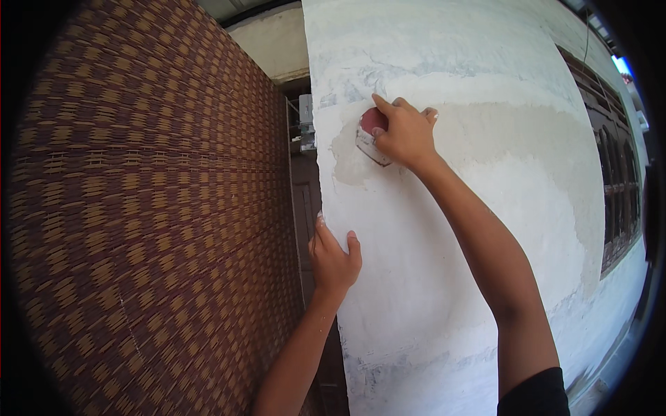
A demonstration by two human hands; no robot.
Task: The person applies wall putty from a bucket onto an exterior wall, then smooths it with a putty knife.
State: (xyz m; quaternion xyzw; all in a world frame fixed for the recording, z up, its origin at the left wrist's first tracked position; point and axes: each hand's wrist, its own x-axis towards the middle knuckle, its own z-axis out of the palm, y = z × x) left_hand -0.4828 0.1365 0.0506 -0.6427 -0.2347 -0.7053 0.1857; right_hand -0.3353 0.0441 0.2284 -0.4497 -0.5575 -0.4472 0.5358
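My right hand (409, 132) is pressed up to the white wall, gripping a flat, dark red hand tool (372, 123) whose lower part is smeared whitish. Its index finger stretches along the top of the tool; the exact kind of tool is hard to make out under the fingers. A damp-looking grey-beige patch (347, 159) surrounds the tool on the plastered wall (416, 277). Lower down, my left hand (335, 256) rests at the wall's left edge, thumb apart from the fingers and nothing visible in it. Whitish specks mark the fingertips of both hands.
A large woven brown-and-tan mat (159, 194) hangs close on the left. Between it and the wall runs a narrow dark gap with a grey box (306, 111). A window with dark bars (617, 166) is set in the wall at the right.
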